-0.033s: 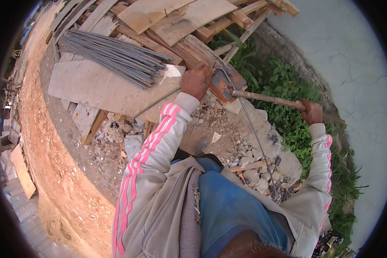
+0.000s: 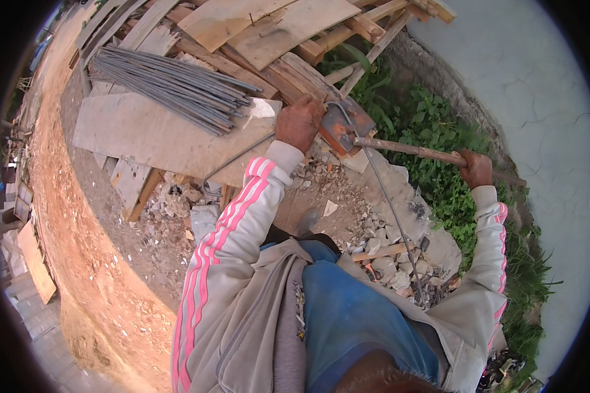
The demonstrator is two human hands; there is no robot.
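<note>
View from above of a person bending steel rod at a rough timber worktop [image 2: 144, 134] made of a broad, weathered board laid over planks. The left hand [image 2: 299, 122] rests on the near edge of the board with its grip closed down over a thin steel rod [image 2: 380, 190], pressing it beside a rusty red-brown bending plate [image 2: 347, 124] fixed at the corner of the worktop; how tightly the fingers wrap the rod cannot be told. From the plate one length of the rod runs down and to the right over the rubble [image 2: 373, 242] toward the ground, while a second length curves back leftward under the left forearm along the board's edge. The right hand [image 2: 475, 168] is closed in a full grip round a long rusty lever bar [image 2: 413, 150], which lies almost level and reaches leftward to the bending plate, where its end meets the rod. A bundle of straight grey rods [image 2: 170, 85] lies diagonally on the board, well to the left of the plate, with a small pale scrap [image 2: 262, 108] just beside its near end. Stacked planks and board offcuts [image 2: 275, 26] lie beyond. Green weeds [image 2: 439, 144] grow under the lever, against a pale plastered wall [image 2: 537, 98]. Both arms wear a light grey jacket with pink stripes [image 2: 229, 229].
</note>
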